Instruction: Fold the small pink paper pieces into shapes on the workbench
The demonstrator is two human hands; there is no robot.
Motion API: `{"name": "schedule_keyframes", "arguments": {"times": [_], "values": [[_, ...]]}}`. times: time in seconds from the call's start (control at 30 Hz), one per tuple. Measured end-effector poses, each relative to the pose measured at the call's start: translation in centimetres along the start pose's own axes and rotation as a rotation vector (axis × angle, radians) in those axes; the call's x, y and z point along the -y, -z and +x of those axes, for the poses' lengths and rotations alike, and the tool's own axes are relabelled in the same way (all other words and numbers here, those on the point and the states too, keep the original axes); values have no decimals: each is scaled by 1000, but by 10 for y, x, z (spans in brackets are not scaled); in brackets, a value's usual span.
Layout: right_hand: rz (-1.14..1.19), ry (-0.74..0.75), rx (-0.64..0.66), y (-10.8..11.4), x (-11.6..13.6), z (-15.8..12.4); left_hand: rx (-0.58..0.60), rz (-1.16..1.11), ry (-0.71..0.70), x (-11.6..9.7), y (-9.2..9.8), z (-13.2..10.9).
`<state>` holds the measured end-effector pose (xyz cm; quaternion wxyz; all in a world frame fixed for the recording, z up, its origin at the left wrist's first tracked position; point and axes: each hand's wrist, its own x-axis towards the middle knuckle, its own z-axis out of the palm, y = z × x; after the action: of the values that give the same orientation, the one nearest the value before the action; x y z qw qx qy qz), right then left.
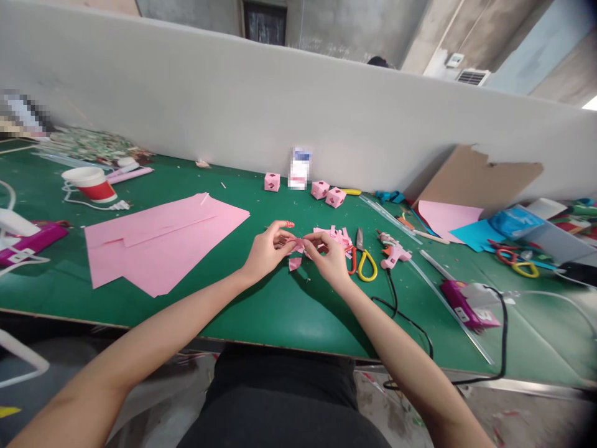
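My left hand (267, 250) and my right hand (327, 251) meet above the green table, both closed in a pinch on a small piece of pink paper (295, 246). My fingers partly cover it, so its full shape is hidden. Just below the fingertips a small pink paper flap (295, 264) shows; I cannot tell whether it joins the held piece. Behind my right hand lies a pile of cut pink paper strips (342, 235). To the right of that hand are scissors (367, 266) with yellow and orange handles, then a pink hot glue gun (395, 254).
Large pink paper sheets (158, 249) lie at the left. Several pink paper cubes (272, 182) stand near the grey partition (209, 112). A red and white paper cup (93, 185) is far left. The glue gun's black cord (410, 323) runs toward a purple power strip (469, 305).
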<state>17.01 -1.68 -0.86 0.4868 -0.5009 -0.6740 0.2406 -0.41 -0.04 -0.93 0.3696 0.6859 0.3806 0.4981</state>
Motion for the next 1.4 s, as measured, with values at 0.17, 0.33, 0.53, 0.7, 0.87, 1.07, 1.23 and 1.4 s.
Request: {"name": "schedule_keyframes", "arguments": {"times": [0.17,0.33,0.53,0.7,0.87,1.07,1.23,1.4], "values": [[-193,181,38,2,1,-2,36,65,-26,-4,-1,-2],[-497,377,-11,-6,-3,-4,39,63,-7,-5,-2,-2],[-663,381,-10,17,16,-4,-12,98,11,-2,1,1],[-1016,-42,-51,97,17,-17,-15,143,4,-2,2,1],[-1281,-313,70,150,-24,-46,24,164,-43,-3,-1,-2],[-1375,-292,13,153,-39,-59,3,163,-42,-2,-1,-2],[-1353,-258,-12,151,-42,-58,1,162,-42,-2,-2,-1],[-1269,-277,-17,160,-52,-57,11,154,-49,-2,-2,-3]]}}
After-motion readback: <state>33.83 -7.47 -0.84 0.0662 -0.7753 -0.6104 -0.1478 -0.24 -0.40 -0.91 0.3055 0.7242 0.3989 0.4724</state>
